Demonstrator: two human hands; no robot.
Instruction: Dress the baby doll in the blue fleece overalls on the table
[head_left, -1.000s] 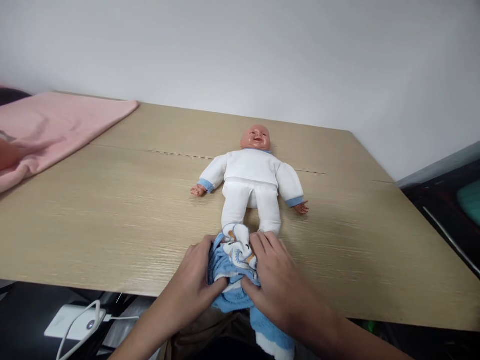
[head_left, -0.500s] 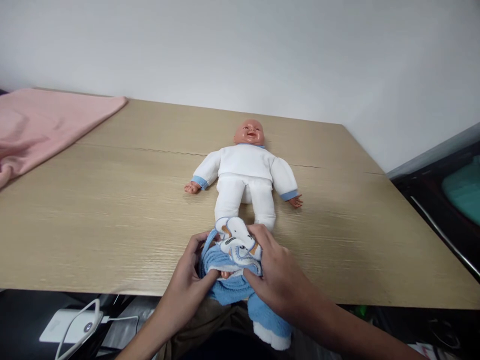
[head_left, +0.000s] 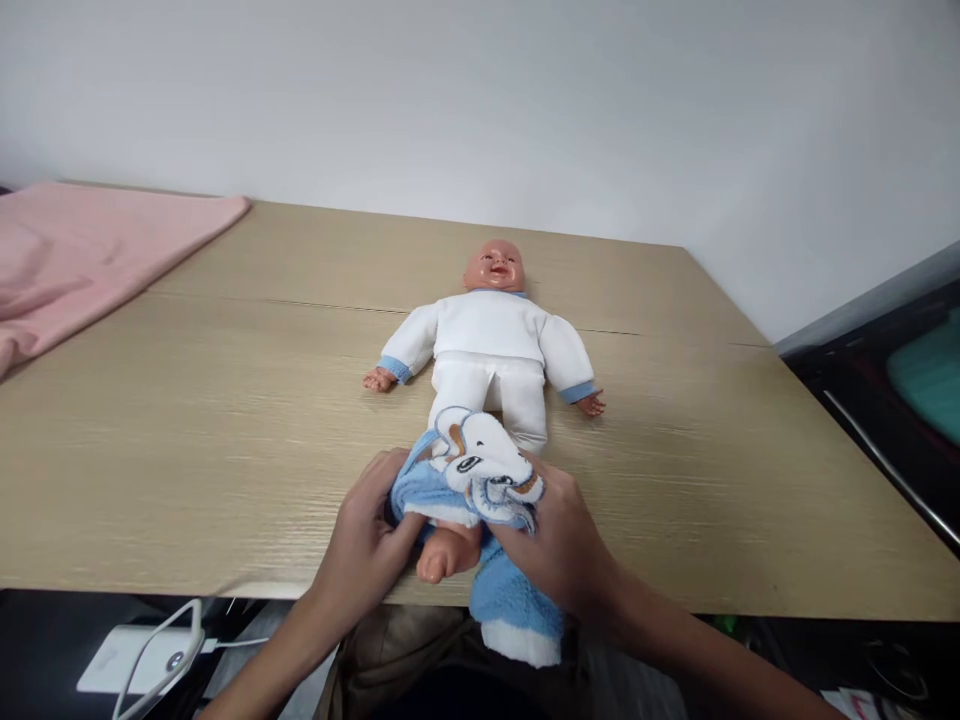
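A baby doll (head_left: pixel 491 328) in a white top with blue cuffs lies face up on the table, its legs toward me. Around its lower leg is bunched a blue and white terry garment (head_left: pixel 427 490), probably trousers, with an embroidered animal face. One bare doll foot (head_left: pixel 448 550) pokes out through the white-edged opening. My left hand (head_left: pixel 375 520) is closed on the garment's left side, thumb at the opening. On the opposite side my right hand (head_left: pixel 559 530) grips the cloth near the embroidery. A blue leg with a white cuff (head_left: pixel 519 610) hangs over the table edge.
The wooden table (head_left: pixel 225 440) stands against a pale wall. At the far left lies a pink cloth (head_left: pixel 112 250). A white device with a cable (head_left: pixel 135 655) sits below the front edge. Dark furniture with a teal panel (head_left: pixel 930 375) stands at the right.
The doll's foot has come out through the garment's opening, where only its toes showed before. Both hands have moved slightly up the leg with the cloth. The hanging trouser leg has shifted left.
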